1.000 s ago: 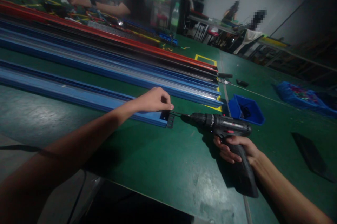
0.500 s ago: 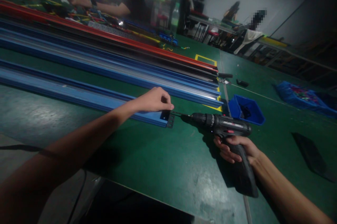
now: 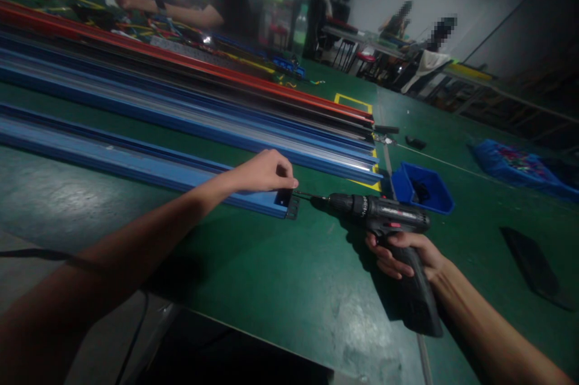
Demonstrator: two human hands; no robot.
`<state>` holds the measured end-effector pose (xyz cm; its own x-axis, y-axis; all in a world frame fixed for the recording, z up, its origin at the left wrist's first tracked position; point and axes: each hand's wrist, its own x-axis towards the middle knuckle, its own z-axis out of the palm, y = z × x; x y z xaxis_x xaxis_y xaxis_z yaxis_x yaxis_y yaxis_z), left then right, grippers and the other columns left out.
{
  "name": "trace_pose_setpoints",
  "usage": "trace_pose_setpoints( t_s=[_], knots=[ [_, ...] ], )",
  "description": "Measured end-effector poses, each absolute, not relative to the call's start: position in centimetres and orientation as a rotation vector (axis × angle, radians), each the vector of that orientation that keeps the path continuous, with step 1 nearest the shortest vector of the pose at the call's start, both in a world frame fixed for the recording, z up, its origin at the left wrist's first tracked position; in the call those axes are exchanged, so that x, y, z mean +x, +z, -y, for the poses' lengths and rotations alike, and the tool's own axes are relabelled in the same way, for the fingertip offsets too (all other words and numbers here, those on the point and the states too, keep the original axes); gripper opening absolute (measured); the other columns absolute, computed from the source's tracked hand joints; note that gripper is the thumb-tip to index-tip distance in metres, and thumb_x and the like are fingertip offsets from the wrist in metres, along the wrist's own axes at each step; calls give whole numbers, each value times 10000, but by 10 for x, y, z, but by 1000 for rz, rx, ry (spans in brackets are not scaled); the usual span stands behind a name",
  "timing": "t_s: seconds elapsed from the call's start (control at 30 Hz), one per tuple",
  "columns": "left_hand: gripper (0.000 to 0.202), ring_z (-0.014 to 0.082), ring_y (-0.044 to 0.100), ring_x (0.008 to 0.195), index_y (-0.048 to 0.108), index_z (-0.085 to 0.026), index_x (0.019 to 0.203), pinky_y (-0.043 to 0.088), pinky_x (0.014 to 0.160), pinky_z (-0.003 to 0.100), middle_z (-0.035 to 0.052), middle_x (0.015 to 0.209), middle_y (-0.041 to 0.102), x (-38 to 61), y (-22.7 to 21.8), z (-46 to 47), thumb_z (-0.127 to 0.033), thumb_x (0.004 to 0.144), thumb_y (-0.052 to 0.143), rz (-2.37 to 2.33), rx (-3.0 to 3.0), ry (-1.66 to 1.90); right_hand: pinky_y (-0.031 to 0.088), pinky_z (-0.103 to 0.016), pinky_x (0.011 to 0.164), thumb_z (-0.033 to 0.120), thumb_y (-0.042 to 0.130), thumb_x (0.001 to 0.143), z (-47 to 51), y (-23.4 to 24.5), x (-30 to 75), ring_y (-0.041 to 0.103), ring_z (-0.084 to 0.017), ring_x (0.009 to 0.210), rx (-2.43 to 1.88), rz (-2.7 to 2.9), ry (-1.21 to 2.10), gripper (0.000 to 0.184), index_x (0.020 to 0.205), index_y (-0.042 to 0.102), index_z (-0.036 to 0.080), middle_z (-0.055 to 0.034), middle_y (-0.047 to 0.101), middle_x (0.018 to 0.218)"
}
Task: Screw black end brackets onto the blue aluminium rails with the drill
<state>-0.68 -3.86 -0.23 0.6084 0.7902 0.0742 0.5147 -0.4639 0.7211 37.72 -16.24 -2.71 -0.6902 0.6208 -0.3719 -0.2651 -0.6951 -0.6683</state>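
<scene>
My right hand [image 3: 404, 255] is wrapped round the grip of a black cordless drill [image 3: 393, 214], a finger at its trigger. The drill's long thin bit [image 3: 310, 195] points left at the end of the nearest blue rail [image 3: 149, 168]. On that end sits a black end cap [image 3: 292, 209] with small openings. Over the rail end my left hand [image 3: 266, 171] is closed, thumb and forefinger pinched together right by the bit's tip. Whatever lies between those fingertips is too small or hidden to make out.
Several more rails, blue, black and a red one [image 3: 253, 78], lie behind the nearest one. To the right stand a blue bin [image 3: 423, 189] with dark parts and a black flat object [image 3: 536, 267]. Across the table a co-worker's arm [image 3: 190, 14] reaches over wires.
The drill and my right hand have shifted very slightly to the left, towards the rail end. My left hand keeps its pinch in the same place.
</scene>
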Motion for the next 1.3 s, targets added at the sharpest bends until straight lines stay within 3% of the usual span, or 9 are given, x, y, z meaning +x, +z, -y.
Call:
trace_pose_setpoints(
  t_s=[1.3],
  knots=[
    [314, 142, 629, 648, 778, -148, 785, 422, 596, 249, 47, 717, 733, -6, 0, 40, -455, 815, 719, -1027, 2127, 535, 496, -231, 525, 250, 656, 910, 164, -26, 376, 468, -40, 409, -822, 820, 2349, 247, 1073, 714, 74, -19, 615, 764]
  ],
)
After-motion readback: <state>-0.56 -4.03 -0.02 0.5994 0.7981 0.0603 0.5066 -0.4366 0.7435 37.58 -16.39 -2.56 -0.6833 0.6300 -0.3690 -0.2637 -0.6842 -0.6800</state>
